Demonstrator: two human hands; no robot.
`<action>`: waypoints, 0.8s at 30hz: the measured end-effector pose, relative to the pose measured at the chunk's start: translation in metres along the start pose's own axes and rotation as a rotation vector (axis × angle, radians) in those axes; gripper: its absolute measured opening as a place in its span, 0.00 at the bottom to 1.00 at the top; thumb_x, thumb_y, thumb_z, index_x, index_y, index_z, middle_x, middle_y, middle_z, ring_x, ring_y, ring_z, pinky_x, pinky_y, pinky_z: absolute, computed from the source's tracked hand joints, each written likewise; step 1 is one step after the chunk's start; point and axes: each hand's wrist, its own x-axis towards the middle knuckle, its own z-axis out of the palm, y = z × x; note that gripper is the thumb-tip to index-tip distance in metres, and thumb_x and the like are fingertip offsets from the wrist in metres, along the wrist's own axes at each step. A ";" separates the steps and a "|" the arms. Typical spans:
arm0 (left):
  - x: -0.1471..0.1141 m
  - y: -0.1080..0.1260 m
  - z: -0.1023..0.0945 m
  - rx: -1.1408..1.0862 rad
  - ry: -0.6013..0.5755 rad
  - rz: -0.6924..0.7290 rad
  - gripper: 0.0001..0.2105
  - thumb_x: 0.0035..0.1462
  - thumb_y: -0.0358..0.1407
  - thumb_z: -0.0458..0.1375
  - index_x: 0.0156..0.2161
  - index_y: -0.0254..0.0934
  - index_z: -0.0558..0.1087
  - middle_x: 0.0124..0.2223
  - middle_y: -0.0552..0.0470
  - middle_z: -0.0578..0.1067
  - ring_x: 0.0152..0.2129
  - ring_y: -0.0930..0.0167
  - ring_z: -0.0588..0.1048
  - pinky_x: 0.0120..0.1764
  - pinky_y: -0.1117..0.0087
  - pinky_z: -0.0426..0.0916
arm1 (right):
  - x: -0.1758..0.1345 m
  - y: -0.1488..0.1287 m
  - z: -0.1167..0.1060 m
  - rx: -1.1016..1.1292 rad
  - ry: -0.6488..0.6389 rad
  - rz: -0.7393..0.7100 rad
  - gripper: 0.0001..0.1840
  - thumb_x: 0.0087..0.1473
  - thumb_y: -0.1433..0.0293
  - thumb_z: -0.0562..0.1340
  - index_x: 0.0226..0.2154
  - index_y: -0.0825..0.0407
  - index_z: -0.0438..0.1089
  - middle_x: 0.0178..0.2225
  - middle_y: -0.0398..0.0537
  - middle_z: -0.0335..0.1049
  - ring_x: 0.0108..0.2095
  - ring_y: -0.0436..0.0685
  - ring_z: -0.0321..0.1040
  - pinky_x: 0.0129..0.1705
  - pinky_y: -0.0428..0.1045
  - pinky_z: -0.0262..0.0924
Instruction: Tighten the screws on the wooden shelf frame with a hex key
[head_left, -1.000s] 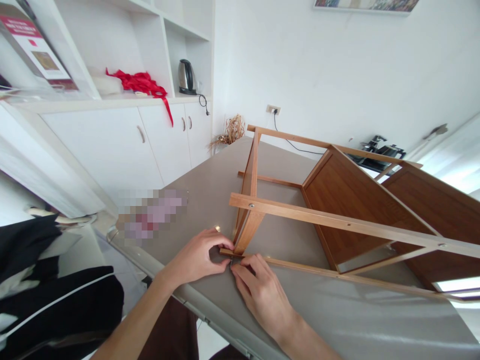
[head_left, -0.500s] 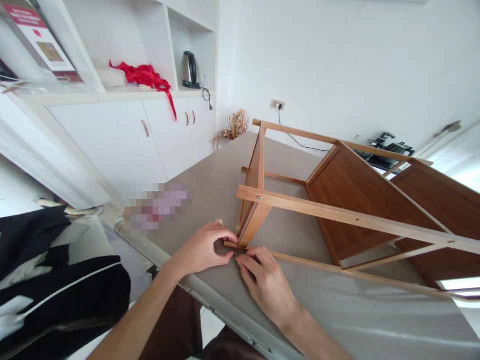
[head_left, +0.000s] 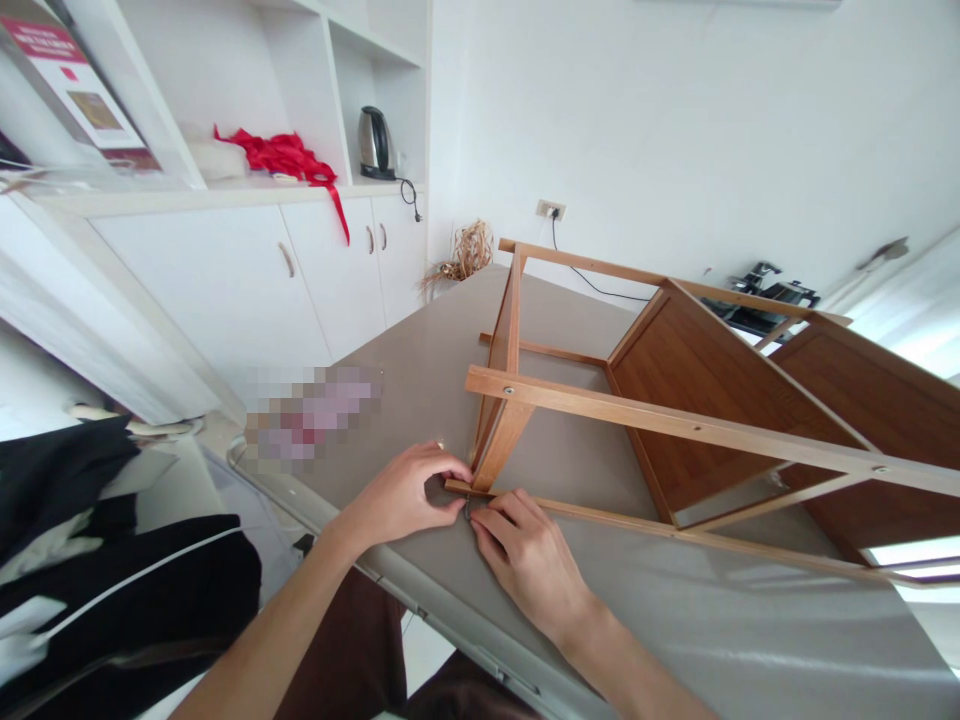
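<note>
A wooden shelf frame (head_left: 585, 403) lies on its side on the grey table, its panels standing between long rails. At its near lower corner, my left hand (head_left: 409, 495) is closed around the end of the bottom rail (head_left: 457, 487), forefinger behind and thumb in front. Just right of the thumb, my right hand (head_left: 529, 560) is closed in a pinch low against the same rail. A thin, small metal piece (head_left: 468, 508) shows at its fingertips; its kind is too small to make out. A screw head (head_left: 509, 390) sits in the upper near rail.
The grey table (head_left: 645, 620) has its near edge in front of my body. A blurred-out pinkish item (head_left: 322, 410) lies at its left corner. White cabinets (head_left: 217, 270) hold a kettle (head_left: 375, 143) and red ribbon (head_left: 289, 152). Dark clothes (head_left: 172, 600) are piled at left.
The view has shifted slightly, so the shelf frame appears a little further left. Both hands keep their places at the corner, and the small metal piece at the right fingertips shows at a slightly different angle.
</note>
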 end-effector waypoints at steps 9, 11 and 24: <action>0.000 0.001 0.000 0.004 -0.014 -0.018 0.10 0.51 0.30 0.63 0.40 0.43 0.75 0.39 0.56 0.77 0.38 0.69 0.74 0.43 0.69 0.67 | -0.001 0.002 -0.005 0.054 -0.059 -0.036 0.08 0.64 0.75 0.58 0.40 0.51 0.73 0.37 0.48 0.69 0.38 0.55 0.65 0.42 0.52 0.66; 0.000 0.001 -0.001 0.006 -0.013 -0.021 0.09 0.52 0.30 0.63 0.40 0.43 0.75 0.39 0.56 0.78 0.38 0.69 0.74 0.44 0.69 0.67 | -0.001 0.002 -0.005 0.047 -0.053 -0.037 0.08 0.64 0.75 0.58 0.40 0.51 0.73 0.37 0.48 0.68 0.38 0.56 0.65 0.41 0.51 0.66; 0.001 0.001 0.001 0.000 -0.012 -0.012 0.09 0.52 0.30 0.63 0.40 0.42 0.75 0.39 0.55 0.78 0.38 0.69 0.74 0.44 0.69 0.67 | 0.000 -0.002 -0.005 0.002 -0.019 -0.043 0.09 0.62 0.78 0.58 0.39 0.52 0.73 0.37 0.49 0.66 0.39 0.57 0.64 0.42 0.52 0.66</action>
